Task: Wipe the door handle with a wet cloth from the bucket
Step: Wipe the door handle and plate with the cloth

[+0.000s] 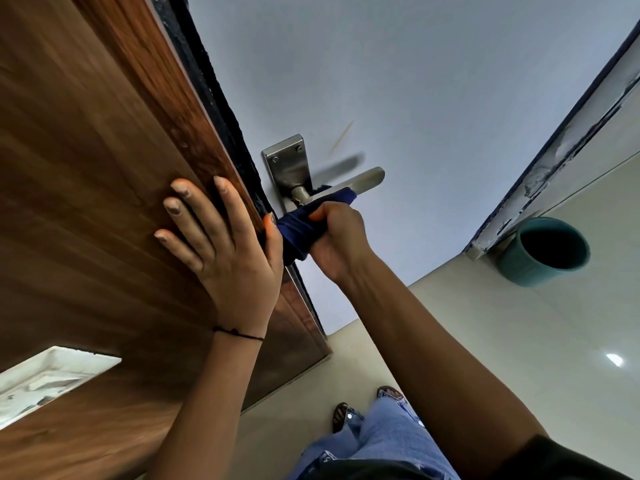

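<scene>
We press our left hand [221, 244] flat on the brown wooden door [86, 188], with the fingers spread wide and the thumb lying along the door edge. This hand holds nothing. A thin black thread [239, 332] goes around its wrist.

Our right hand [337, 237] is closed in a fist around a dark blue cloth [296, 233]. The cloth is bunched, and its upper part is wrapped around the metal door handle [363, 180], close to where the lever joins the metal plate [289, 164]. The free end of the lever sticks out bare to the right of the cloth. The lower part of the cloth hangs between our two hands and touches the thumb of the left hand.

The teal bucket [543, 252] stands on the pale tiled floor [519, 341], well apart from the handle, just beside the bottom of a worn door frame [561, 161]. We look into its dark inside, but we cannot tell if there is water.

At the bottom we see our blue jeans [381, 441] and our feet in sandals [341, 415] on the floor. Behind the handle is a plain light wall [415, 81], and the lever throws a soft shadow on it.
</scene>
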Demonstrator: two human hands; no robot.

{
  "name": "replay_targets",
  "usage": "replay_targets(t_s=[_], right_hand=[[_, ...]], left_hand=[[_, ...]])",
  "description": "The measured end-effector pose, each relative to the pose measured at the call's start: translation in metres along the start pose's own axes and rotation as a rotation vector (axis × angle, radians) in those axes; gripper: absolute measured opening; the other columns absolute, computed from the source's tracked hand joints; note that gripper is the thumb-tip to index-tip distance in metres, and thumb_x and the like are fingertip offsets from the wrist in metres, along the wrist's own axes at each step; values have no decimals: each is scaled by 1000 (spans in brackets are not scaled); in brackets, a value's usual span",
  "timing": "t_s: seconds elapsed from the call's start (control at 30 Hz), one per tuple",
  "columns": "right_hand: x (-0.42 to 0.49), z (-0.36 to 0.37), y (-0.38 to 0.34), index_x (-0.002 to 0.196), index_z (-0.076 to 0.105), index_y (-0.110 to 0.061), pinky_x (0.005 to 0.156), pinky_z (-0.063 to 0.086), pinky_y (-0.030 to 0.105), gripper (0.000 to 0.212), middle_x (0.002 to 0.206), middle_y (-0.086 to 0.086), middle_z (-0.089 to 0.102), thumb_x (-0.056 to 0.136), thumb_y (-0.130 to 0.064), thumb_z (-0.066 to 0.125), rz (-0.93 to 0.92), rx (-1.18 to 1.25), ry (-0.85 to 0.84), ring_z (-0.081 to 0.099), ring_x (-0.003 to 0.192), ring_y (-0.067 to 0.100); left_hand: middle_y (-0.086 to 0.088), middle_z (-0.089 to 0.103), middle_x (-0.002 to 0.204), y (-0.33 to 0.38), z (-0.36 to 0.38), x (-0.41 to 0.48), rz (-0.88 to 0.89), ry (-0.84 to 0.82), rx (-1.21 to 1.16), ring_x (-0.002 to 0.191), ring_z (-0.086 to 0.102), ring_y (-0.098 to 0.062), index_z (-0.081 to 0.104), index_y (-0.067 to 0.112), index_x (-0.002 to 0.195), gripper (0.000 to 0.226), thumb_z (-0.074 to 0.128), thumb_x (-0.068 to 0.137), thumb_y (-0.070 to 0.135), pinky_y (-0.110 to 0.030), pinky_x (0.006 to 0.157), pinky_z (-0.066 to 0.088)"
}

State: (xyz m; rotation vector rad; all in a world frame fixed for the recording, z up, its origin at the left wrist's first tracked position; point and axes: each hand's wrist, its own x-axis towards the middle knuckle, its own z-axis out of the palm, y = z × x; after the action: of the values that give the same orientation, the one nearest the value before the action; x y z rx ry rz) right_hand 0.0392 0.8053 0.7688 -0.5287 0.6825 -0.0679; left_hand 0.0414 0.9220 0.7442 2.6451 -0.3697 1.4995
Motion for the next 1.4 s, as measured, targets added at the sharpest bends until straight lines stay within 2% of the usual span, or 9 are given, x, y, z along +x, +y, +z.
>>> replay_targets(t_s=[0.27,0.37,0.5,0.67,0.87,0.97,1.13,1.33,1.4], right_hand=[[11,-4,28,113,36,-12,49,45,26,37,107,18,50,81,5,43,-129,-420,-10,55,77,21],[21,-10,40,107,33,-16,78,54,36,33,124,17,46,83,1,47,-292,-640,21,55,100,27],[28,-11,51,124,34,-14,110,38,41,49,128,3,38,82,5,49,-527,-713,44,43,119,22],[37,-11,62,147,13,-8,103,26,26,72,143,11,31,85,7,48,-673,-872,106,33,120,24],[53,-13,65,140,27,5,94,40,44,60,134,23,37,88,-8,55,-704,-1210,213,40,115,39],[56,-27,66,147,18,3,92,44,47,78,135,21,37,84,-16,61,-718,-1361,207,42,113,38],[58,-69,31,153,-4,-10,100,44,57,92,146,17,22,84,2,55,-522,-1105,202,41,123,41],[24,-89,-6,142,31,-29,79,40,-2,69,144,-2,30,77,-9,44,-1043,-759,317,42,121,-6],[14,-84,1,142,35,-31,76,40,-3,72,152,-5,25,74,-9,42,-1166,-879,267,39,124,-11]], left_hand=[[-38,30,137,-1,-1,2,3,-1,9,128,21,-49,19,0,144,70,54,94,33,-48,118,-6],[-42,39,133,1,-2,2,-6,-10,5,127,22,-50,26,-4,141,68,56,92,31,-60,109,11],[-42,40,132,1,-4,4,-17,-10,4,126,23,-50,27,-4,140,68,58,91,32,-61,105,16],[-41,42,132,2,-4,4,-17,-8,19,126,24,-49,28,-4,140,68,58,91,33,-60,105,17],[-38,38,135,0,-4,4,-1,-2,34,127,24,-49,24,-2,142,69,56,92,34,-59,106,16],[-38,42,135,0,-4,4,2,-9,45,127,25,-48,26,-2,142,68,56,92,34,-58,106,17],[-34,44,137,0,-1,3,10,0,68,128,26,-46,25,-1,143,69,54,92,35,-57,106,18],[-26,30,143,-1,1,2,26,8,55,129,24,-46,16,1,145,69,48,94,35,-58,106,18],[-25,28,144,-1,1,2,24,12,57,130,25,-46,16,1,145,70,48,94,36,-59,106,20]])
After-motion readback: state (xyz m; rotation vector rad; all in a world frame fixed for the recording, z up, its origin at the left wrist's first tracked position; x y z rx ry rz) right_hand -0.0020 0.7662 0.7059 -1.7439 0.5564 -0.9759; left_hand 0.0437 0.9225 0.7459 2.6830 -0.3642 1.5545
